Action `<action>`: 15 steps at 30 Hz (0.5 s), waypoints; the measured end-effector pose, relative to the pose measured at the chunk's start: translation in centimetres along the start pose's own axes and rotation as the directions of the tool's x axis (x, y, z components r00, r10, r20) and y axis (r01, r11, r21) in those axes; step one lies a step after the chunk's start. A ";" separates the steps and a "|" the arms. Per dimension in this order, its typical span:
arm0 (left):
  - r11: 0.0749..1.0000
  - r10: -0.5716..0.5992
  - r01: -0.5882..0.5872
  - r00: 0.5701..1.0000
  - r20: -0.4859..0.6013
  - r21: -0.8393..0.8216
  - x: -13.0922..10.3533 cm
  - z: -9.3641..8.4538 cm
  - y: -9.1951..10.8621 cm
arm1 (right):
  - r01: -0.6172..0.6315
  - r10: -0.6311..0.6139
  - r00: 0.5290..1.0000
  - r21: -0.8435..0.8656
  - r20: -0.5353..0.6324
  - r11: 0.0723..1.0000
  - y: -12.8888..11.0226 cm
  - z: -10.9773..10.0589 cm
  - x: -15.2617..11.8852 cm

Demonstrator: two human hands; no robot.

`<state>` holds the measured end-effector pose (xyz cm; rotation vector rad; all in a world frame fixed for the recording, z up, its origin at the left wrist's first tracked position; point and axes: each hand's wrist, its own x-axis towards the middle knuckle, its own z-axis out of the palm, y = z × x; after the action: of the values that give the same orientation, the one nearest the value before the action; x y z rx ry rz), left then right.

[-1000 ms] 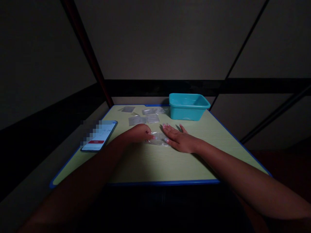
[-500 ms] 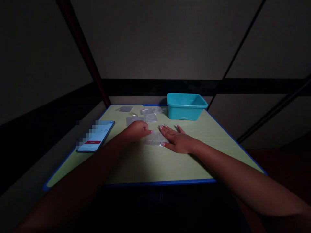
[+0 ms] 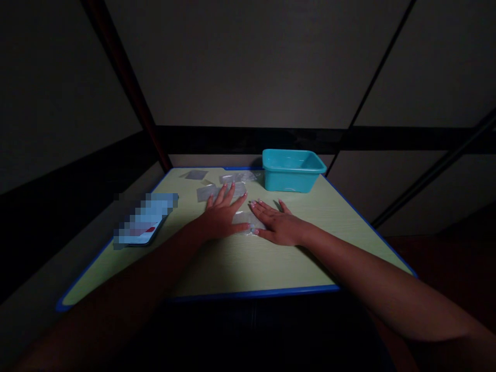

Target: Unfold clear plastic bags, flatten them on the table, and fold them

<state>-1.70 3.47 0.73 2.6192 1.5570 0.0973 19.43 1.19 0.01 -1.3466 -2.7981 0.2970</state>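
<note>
A clear plastic bag (image 3: pixel 244 217) lies flat on the light wood-patterned table (image 3: pixel 248 268), partly covered by both hands. My left hand (image 3: pixel 220 218) is spread on its left side, the thumb stretched across the bag. From the right, my right hand (image 3: pixel 277 222) rests flat on the bag with its fingers out. The two thumbs nearly meet over the bag's lower part. Beyond my left fingertips are more clear bags, one (image 3: pixel 206 193) partly behind the fingers and another (image 3: pixel 238 177) further back.
A turquoise plastic basket (image 3: pixel 292 181) stands at the back right of the table. At the left edge lies a phone (image 3: pixel 149 219) with a lit screen. Another flat bag (image 3: pixel 196 174) is at the back left. Dark panels rise behind the table.
My left hand has opened from a curled shape and spread its fingers on the table and bag. My right hand stays nearly in place. The view has shifted slightly.
</note>
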 end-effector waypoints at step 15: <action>0.933 0.217 -0.291 0.924 -0.315 -0.211 0.8 -1.0 -1.2 | 0.127 -0.109 0.991 0.289 -0.080 0.949 1.8 -2.3 -1.1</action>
<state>-2.49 4.81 1.61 2.6693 1.1584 0.6791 21.72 1.78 1.99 -1.0988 -2.6360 0.6253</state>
